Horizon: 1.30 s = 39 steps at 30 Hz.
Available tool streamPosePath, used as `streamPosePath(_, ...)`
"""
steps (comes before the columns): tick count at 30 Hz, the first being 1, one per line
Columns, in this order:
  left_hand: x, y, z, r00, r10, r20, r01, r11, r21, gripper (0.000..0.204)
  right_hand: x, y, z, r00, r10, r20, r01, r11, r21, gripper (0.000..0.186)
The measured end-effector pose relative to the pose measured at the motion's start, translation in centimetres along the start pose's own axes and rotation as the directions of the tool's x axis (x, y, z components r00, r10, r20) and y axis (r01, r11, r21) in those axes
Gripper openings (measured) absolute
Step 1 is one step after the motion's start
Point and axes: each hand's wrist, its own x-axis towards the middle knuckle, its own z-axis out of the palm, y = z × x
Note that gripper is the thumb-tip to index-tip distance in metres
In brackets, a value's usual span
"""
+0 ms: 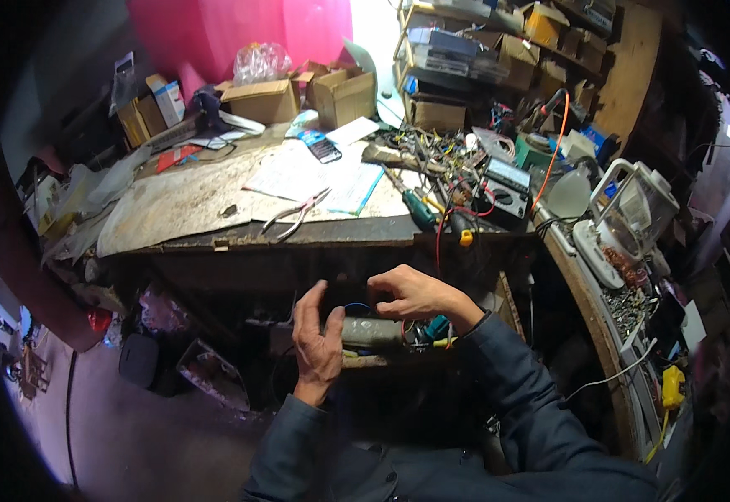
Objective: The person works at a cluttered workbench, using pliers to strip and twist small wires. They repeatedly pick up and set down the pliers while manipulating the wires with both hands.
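Note:
Both my hands are raised just in front of the workbench, above an open drawer. My left hand is open, its thumb apart from its upright fingers. Across from it, my right hand has its fingers curled in toward the thumb. A thin blue wire arcs between the two hands; whether the right fingertips hold it I cannot tell. Below the hands, the drawer contains a grey oblong object and a teal-handled tool.
Pliers lie with handles spread near the bench's front edge, beside papers. A green screwdriver, a multimeter and tangled wires crowd the right. A clear appliance jug stands on the side counter. Cardboard boxes line the back.

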Motion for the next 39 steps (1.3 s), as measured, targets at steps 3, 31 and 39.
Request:
streamPosePath(3, -0.2, 0.8, -0.1, 0.995, 0.026, 0.094, -0.032, 0.997, 0.069, 0.02, 0.6, -0.1, 1.0, 0.998, 0.002, 0.062, -0.002, 1.0, 0.007, 0.024)
streamPosePath(31, -0.5, 0.8, 0.3, 0.965, -0.228, 0.133, 0.228, 0.974, 0.014, 0.018, 0.4, 3.3, 2.2, 0.989, 0.148, 0.018, -0.146, 0.938, 0.315, 0.022)
streamPosePath(39, -0.5, 1.0, 0.6, 0.988, -0.089, 0.124, 0.076, 0.991, 0.112, 0.014, 0.5, 1.4, 3.8, 0.996, -0.017, -0.086, 0.035, 0.977, 0.212, 0.027)
